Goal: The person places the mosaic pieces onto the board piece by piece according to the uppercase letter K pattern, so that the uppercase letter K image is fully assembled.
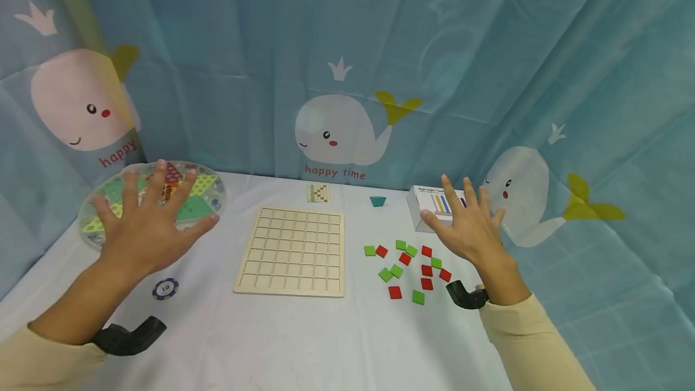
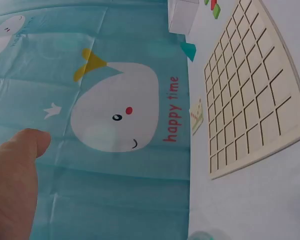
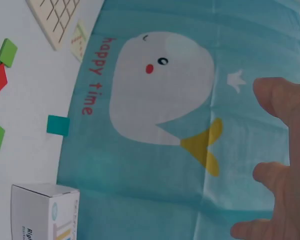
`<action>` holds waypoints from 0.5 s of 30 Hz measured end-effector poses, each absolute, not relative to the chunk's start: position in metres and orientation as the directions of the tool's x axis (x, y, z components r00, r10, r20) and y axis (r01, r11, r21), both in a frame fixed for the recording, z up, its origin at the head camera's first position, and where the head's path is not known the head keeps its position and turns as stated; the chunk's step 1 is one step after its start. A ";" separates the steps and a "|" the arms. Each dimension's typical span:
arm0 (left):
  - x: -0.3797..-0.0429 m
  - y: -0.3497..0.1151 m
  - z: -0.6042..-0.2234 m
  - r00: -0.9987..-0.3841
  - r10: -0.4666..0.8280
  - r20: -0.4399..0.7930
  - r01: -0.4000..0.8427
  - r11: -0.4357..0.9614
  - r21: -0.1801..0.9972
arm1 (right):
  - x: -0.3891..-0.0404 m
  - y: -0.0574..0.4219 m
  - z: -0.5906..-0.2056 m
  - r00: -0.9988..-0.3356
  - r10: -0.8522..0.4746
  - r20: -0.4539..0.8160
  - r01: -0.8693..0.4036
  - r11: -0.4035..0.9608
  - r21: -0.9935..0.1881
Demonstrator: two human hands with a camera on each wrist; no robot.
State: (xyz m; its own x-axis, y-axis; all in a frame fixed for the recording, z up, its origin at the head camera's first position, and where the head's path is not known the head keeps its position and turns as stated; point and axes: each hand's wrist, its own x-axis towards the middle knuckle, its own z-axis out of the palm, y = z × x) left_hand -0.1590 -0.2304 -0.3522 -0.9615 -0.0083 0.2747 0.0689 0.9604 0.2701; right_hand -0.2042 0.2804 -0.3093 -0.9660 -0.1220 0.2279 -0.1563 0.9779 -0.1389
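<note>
I take this as a pause with nothing picked up; gathering any of the tiles would, I judge, call for lowering a hand and pinching one by its thin edges. Nearest me are my cream sleeves (image 1: 532, 343) and the black wrist mounts (image 1: 130, 336). Beyond them my left hand (image 1: 149, 228) and right hand (image 1: 469, 228) are released, fingers spread wide and fairly straight, holding nothing; I see no contact between either hand and the things below. On the white cloth (image 1: 304, 343), a chip marked 10 (image 1: 165, 288) lies to the near side of my left hand. In the middle sits the wooden board (image 1: 293, 252), flat, ruled into squares. Just right of it the red tiles (image 1: 426, 270) and green tiles (image 1: 418, 297) lie scattered, between the board and my right hand. Farther out, my right hand partly covers a white box (image 1: 417, 213) in the head view, and my left partly covers the round game board (image 1: 203, 186). Near the far edge are a teal piece (image 1: 377, 201) and a small patterned card (image 1: 318, 192), then the blue whale curtain (image 1: 244, 107)
</note>
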 end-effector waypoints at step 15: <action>-0.155 -0.212 -0.405 -0.954 0.017 0.299 0.118 0.939 0.324 | -0.217 0.284 -0.327 -0.948 -0.182 0.263 -0.236 0.953 -0.191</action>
